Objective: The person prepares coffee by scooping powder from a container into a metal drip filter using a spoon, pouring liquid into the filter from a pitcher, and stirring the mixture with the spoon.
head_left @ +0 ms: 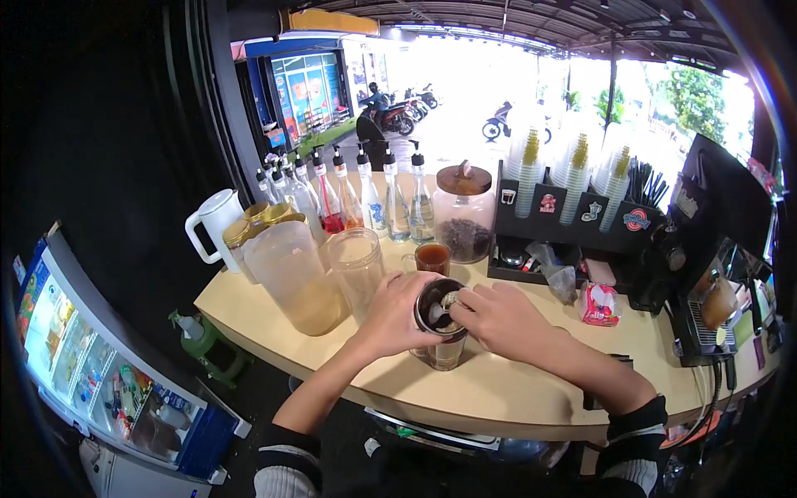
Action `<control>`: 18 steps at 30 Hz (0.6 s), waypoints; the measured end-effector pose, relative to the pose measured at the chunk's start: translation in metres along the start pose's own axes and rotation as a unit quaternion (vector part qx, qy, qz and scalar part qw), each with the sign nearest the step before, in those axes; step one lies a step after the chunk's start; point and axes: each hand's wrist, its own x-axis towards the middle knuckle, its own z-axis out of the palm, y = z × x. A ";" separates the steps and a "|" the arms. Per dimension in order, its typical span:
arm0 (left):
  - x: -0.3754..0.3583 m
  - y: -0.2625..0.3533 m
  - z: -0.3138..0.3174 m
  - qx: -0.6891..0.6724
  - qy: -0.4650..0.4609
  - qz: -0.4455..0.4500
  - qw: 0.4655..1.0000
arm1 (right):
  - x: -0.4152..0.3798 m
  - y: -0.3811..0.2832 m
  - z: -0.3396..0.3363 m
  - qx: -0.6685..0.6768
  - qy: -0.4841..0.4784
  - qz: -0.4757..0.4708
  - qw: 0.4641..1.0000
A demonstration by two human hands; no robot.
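Observation:
My left hand (397,314) is wrapped round a dark-rimmed cup (429,292), its fingers along the left side. My right hand (502,322) pinches a small metal utensil (449,300) at the cup's mouth; its lower end is inside the cup. Directly below the cup is a clear glass (447,355) on the counter. Behind my hands stands a glass mug of brown drink (432,259). To the left are an empty clear jar (355,270) and a large translucent pitcher (297,278) with tan liquid at its bottom.
The pale counter (398,383) curves across the view. Pump bottles (371,199) line its back beside a wooden-lidded jar (463,217). A black cup rack (573,203) stands right, with a pink packet (599,305) before it. A lit fridge (108,373) is lower left.

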 end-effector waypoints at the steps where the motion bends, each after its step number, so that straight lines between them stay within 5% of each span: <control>1: 0.000 -0.001 -0.001 0.014 -0.005 0.001 1.000 | 0.001 0.001 -0.002 -0.001 0.000 0.003 1.000; 5: 0.001 0.000 -0.004 0.040 -0.026 0.020 0.999 | -0.002 0.006 -0.003 -0.068 0.011 0.038 0.997; 7: 0.002 0.002 -0.007 0.025 -0.034 0.009 0.999 | -0.001 0.002 -0.003 -0.055 0.032 -0.039 0.997; 18: 0.004 0.000 -0.002 0.048 -0.052 0.053 0.996 | -0.005 0.009 -0.014 -0.098 0.009 -0.058 0.993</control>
